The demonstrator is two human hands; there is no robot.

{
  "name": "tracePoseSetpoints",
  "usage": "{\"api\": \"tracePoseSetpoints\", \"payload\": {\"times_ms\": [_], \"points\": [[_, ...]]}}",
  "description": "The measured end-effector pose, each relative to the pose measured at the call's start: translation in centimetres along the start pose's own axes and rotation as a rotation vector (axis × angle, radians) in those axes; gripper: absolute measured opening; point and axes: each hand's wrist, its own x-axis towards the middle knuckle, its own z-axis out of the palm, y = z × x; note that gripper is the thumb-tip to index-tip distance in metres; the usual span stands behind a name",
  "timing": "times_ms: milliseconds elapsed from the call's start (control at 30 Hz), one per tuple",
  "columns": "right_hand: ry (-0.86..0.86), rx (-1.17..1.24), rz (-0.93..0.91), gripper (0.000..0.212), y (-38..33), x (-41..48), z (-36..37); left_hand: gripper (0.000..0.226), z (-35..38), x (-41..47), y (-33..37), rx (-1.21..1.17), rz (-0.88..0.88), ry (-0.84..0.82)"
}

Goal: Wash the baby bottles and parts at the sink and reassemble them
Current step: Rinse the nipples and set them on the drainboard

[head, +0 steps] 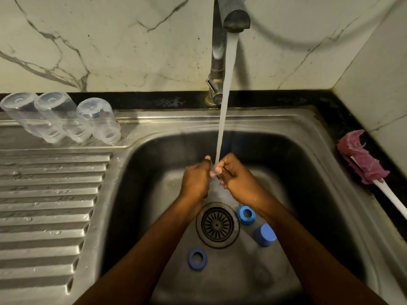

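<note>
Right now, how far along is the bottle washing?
Looks done: three bottles stand mouth-down on the drainboard. In hand: left hand and right hand hold a clear part under the running tap. Left: two blue rings and a blue cap lie in the sink; nothing reassembled.

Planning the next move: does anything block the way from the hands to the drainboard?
Nothing visible does. The left hand and right hand hold a small clear part under the stream; only the sink rim lies between them and the drainboard.

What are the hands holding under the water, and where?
A small clear part, pinched between the fingers of the left hand and the right hand, one at each side. Which part it is cannot be told.
</note>
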Motion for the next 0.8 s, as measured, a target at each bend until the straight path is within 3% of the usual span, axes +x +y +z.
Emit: {"api": "tracePoseSetpoints", "payload": {"times_ms": [67,133,233,333,567,667,800], "points": [[-0.006,-0.024,-0.044,0.006,0.0,0.0,0.0,0.036,-0.6,0.1,0.2,-0.023,-0.003,0.004],[0.022,-0.08,-0.065,0.003,0.1,-0.1,-0.6,0.031,-1.0,0.2,0.3,0.034,-0.087,-0.097],[-0.028,-0.204,-0.128,0.015,0.2,-0.4,-1.7,0.028,-1.1,0.3,0.4,0.043,-0.254,-0.266],[-0.077,-0.245,-0.125,0.016,0.1,-0.5,-1.3,0.027,-0.6,-0.1,0.8,-0.037,-0.23,-0.207],[-0.015,-0.274,-0.142,0.012,0.1,-0.2,-1.2,0.036,0.2,-0.4,0.2,-0.011,-0.139,-0.115],[0.012,-0.212,-0.134,0.01,0.0,-0.3,-1.1,0.035,-0.5,0.0,0.4,-0.052,-0.178,-0.166],[0.055,-0.164,0.037,0.016,0.4,-0.1,-0.9,0.022,-0.4,0.1,0.2,-0.014,-0.24,-0.237]]}}
